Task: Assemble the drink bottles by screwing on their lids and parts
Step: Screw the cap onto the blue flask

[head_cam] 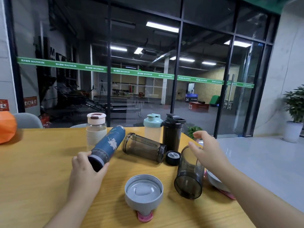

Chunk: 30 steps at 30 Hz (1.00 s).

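My left hand grips the base end of a blue flask with a flower print, tilted off the yellow table. My right hand hovers open, fingers spread, over a dark clear cup lying on its side. A second smoky cup lies between them. A small black cap rests beside it. A grey lid sits upside down near the front, on a pink piece.
Three closed bottles stand at the back: a clear one with a cream lid, a pale one with a teal lid, a black shaker. A white-and-pink part lies under my right forearm. An orange object is far left.
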### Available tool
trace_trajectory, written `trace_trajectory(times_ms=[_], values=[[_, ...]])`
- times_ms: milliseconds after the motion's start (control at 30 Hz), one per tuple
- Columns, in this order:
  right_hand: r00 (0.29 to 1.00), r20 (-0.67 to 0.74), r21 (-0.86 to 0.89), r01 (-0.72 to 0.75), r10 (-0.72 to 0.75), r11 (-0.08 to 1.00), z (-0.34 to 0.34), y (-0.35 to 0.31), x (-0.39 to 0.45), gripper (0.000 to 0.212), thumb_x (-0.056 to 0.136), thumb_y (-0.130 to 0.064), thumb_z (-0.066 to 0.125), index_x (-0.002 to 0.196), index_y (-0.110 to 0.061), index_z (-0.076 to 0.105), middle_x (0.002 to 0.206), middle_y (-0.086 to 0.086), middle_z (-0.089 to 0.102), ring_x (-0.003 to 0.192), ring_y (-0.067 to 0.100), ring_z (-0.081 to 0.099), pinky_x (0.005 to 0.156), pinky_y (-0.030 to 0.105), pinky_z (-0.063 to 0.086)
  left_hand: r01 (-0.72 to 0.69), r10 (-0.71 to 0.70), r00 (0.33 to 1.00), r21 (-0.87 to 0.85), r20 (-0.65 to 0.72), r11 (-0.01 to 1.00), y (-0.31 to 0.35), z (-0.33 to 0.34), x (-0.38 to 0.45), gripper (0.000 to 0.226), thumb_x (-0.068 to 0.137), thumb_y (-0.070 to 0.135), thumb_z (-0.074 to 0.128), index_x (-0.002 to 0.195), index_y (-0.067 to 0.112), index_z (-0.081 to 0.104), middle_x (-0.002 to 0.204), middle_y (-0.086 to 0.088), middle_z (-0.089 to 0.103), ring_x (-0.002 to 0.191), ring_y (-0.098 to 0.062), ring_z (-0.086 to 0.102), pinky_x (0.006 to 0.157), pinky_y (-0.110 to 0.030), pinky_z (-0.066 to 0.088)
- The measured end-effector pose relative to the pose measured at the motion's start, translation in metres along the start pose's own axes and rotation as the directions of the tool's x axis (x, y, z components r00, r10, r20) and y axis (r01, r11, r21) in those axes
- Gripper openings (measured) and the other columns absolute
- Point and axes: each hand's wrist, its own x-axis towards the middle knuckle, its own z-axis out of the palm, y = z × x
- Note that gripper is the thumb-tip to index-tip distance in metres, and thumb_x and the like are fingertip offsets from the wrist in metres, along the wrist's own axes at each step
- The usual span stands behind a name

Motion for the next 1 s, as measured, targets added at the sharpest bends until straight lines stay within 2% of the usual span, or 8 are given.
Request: trace_trajectory(times_ms=[167, 300, 433, 500, 600, 733, 867, 1000], values=[[0.993, 0.119, -0.105, -0.012, 0.025, 0.994, 0.006, -0.014, 0.007, 0.046, 0.089, -0.037, 0.059, 0.130, -0.018, 0.049, 0.130, -0.001, 0.055, 0.116, 0.016, 0.051, 0.097, 0.034, 0.046, 0.081, -0.088, 0.996, -0.266, -0.014, 0.961, 0.008, -0.007, -0.004, 0.060, 0.075, 0.023, 0.079, 0.119, 0.009, 0.040, 0.119, -0.012, 0.045, 0.092, -0.026, 0.046, 0.075, -0.038, 0.039], [0.978, 0.204, -0.202, 0.007, 0.035, 0.979, 0.015, -0.023, 0.016, 0.050, 0.088, -0.038, 0.061, 0.132, -0.019, 0.048, 0.131, -0.001, 0.056, 0.116, 0.017, 0.054, 0.094, 0.033, 0.048, 0.221, -0.223, 0.973, -0.483, 0.055, 0.847, 0.007, -0.009, 0.001, 0.058, 0.078, 0.025, 0.077, 0.120, 0.014, 0.038, 0.117, -0.009, 0.049, 0.095, -0.025, 0.051, 0.083, -0.041, 0.044], [0.962, 0.267, -0.323, 0.036, 0.055, 0.946, 0.023, -0.033, 0.031, 0.052, 0.087, -0.036, 0.060, 0.134, -0.018, 0.046, 0.129, 0.002, 0.056, 0.118, 0.020, 0.052, 0.094, 0.035, 0.048, 0.386, -0.327, 0.913, -0.777, 0.245, 0.496, 0.006, -0.010, 0.009, 0.048, 0.086, 0.021, 0.068, 0.122, 0.013, 0.037, 0.120, -0.016, 0.048, 0.086, -0.024, 0.058, 0.080, -0.044, 0.051], [0.949, 0.305, -0.400, 0.053, 0.079, 0.915, 0.028, -0.038, 0.040, 0.050, 0.086, -0.037, 0.060, 0.129, -0.016, 0.049, 0.123, 0.004, 0.059, 0.112, 0.022, 0.055, 0.092, 0.037, 0.050, 0.462, -0.344, 0.870, -0.829, 0.354, 0.315, 0.005, -0.010, 0.012, 0.043, 0.090, 0.019, 0.062, 0.124, 0.011, 0.037, 0.113, -0.018, 0.051, 0.092, -0.031, 0.058, 0.072, -0.038, 0.051], [0.918, 0.380, -0.506, 0.100, 0.118, 0.856, 0.037, -0.044, 0.052, 0.048, 0.086, -0.039, 0.061, 0.125, -0.012, 0.054, 0.118, 0.006, 0.062, 0.107, 0.025, 0.058, 0.093, 0.038, 0.048, 0.557, -0.331, 0.808, -0.815, 0.488, 0.158, 0.005, -0.007, 0.012, 0.035, 0.093, 0.025, 0.057, 0.122, 0.009, 0.044, 0.099, -0.017, 0.054, 0.079, -0.032, 0.056, 0.050, -0.027, 0.051], [0.841, 0.507, -0.531, 0.134, 0.187, 0.837, 0.049, -0.046, 0.063, 0.049, 0.085, -0.039, 0.065, 0.120, -0.006, 0.057, 0.116, 0.009, 0.063, 0.104, 0.026, 0.060, 0.084, 0.033, 0.051, 0.657, -0.325, 0.728, -0.750, 0.603, 0.080, 0.004, -0.003, 0.011, 0.023, 0.093, 0.031, 0.052, 0.105, 0.012, 0.055, 0.092, -0.018, 0.056, 0.068, -0.030, 0.054, 0.038, -0.018, 0.047], [0.796, 0.556, -0.563, 0.148, 0.240, 0.813, 0.063, -0.044, 0.072, 0.034, 0.083, -0.036, 0.068, 0.097, -0.007, 0.058, 0.093, 0.007, 0.061, 0.084, 0.022, 0.058, 0.066, 0.028, 0.046, 0.693, -0.309, 0.701, -0.716, 0.643, 0.085, 0.002, -0.001, 0.013, 0.024, 0.092, 0.036, 0.050, 0.097, 0.014, 0.060, 0.085, -0.015, 0.060, 0.056, -0.027, 0.052, 0.036, -0.017, 0.044], [0.771, 0.571, -0.599, 0.157, 0.281, 0.786, 0.070, -0.043, 0.077, 0.043, 0.082, -0.038, 0.071, 0.111, -0.008, 0.061, 0.094, 0.005, 0.057, 0.084, 0.023, 0.055, 0.068, 0.029, 0.044, 0.700, -0.307, 0.698, -0.707, 0.647, 0.103, 0.004, 0.000, 0.013, 0.025, 0.092, 0.038, 0.049, 0.091, 0.017, 0.061, 0.081, -0.012, 0.059, 0.052, -0.025, 0.048, 0.032, -0.017, 0.040]])
